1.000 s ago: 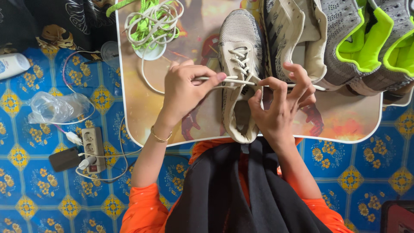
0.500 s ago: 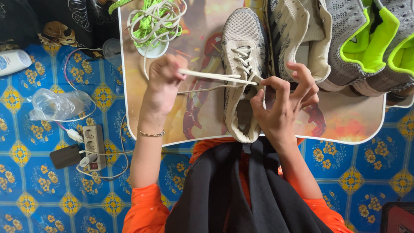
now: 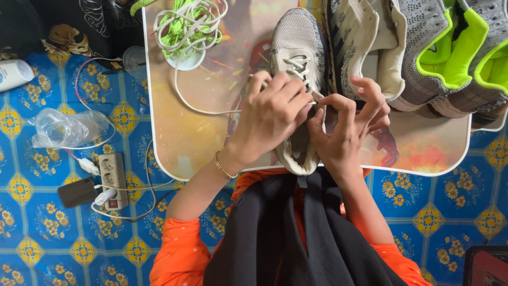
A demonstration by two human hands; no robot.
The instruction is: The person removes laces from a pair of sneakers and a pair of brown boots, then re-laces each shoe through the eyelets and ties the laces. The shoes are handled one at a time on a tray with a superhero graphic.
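Observation:
A beige-grey sneaker (image 3: 295,42) lies toe-away on a small printed lap table (image 3: 196,137). My left hand (image 3: 270,116) rests over the shoe's middle, fingers curled at the eyelets on its cream shoelace (image 3: 201,108), whose loose end curves off to the left. My right hand (image 3: 344,130) is at the shoe's right side, thumb and forefinger pinched at the lace near the eyelets, other fingers spread. The shoe's tongue is hidden under my hands.
A second beige sneaker (image 3: 365,47) and two grey-and-neon-green shoes (image 3: 450,53) lie at the right. A white bowl with green and cream laces (image 3: 188,29) sits at the table's far left. On the blue patterned floor: a power strip (image 3: 114,180), plastic bag (image 3: 66,127), white bottle (image 3: 15,73).
My left hand pulled the lace out to the left, then came back right onto the shoe's eyelets. The lace now hangs slack. My right hand stayed put.

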